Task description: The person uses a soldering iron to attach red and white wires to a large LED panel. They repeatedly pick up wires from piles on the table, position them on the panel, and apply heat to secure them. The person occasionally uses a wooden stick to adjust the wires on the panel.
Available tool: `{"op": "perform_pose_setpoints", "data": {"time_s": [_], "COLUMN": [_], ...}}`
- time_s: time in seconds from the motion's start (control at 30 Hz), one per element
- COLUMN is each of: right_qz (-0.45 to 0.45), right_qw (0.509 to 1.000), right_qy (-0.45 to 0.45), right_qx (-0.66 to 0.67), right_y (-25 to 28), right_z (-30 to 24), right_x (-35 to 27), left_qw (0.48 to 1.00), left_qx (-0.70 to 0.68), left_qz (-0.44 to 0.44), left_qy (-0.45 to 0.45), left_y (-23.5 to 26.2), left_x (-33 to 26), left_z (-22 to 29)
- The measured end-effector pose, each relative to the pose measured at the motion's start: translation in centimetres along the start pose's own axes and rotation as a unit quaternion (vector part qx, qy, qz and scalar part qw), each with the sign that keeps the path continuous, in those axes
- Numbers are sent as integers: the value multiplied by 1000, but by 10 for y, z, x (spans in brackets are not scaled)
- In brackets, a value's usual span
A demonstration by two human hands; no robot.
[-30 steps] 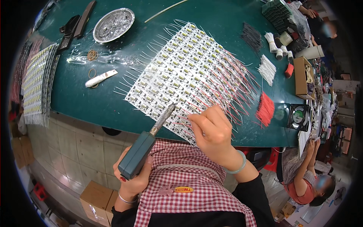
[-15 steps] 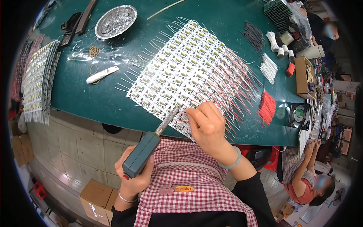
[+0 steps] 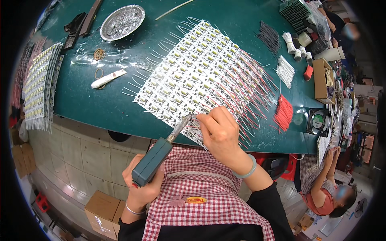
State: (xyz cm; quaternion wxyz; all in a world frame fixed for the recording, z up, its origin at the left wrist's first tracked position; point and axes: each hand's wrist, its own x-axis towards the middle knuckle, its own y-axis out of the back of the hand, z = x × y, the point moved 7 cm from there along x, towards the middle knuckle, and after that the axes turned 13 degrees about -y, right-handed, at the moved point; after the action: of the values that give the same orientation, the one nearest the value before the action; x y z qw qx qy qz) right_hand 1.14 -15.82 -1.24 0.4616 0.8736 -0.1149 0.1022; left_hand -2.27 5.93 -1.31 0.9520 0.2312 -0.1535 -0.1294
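Observation:
My left hand is wrapped round the dark green handle of a soldering iron. The iron's grey metal tip points up and right, touching or just over the near part of a white circuit board panel. Rows of small yellowish components cover the panel, with white wires along its far left edge and red and white wires over its right side. Close beside the tip, my right hand has thumb and forefinger pinched at the panel, seemingly on a thin wire mostly hidden by the fingers.
Bundles of red wires, white wires and black wires lie right of the panel. A metal bowl and a white wrapped stick are at left. A small fan stands at the right edge, near a seated co-worker.
The soldering iron has shifted slightly up and right, bringing its tip nearer my right fingertips. My right hand stays almost in place, still pinching.

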Motion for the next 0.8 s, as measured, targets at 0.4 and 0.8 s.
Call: {"op": "perform_pose_setpoints", "data": {"time_s": [0.4,0.8], "right_qz": [1,8], "right_qw": [1000,1000], "right_qy": [-4,-1], "right_qx": [0,6], "right_y": [0,-1], "right_z": [0,2], "right_x": [0,-1], "left_qw": [1000,1000], "left_qx": [-22,1], "left_qz": [22,6], "left_qy": [4,-5], "left_y": [1,-1], "left_x": [-3,-1], "left_z": [-2,2]}}
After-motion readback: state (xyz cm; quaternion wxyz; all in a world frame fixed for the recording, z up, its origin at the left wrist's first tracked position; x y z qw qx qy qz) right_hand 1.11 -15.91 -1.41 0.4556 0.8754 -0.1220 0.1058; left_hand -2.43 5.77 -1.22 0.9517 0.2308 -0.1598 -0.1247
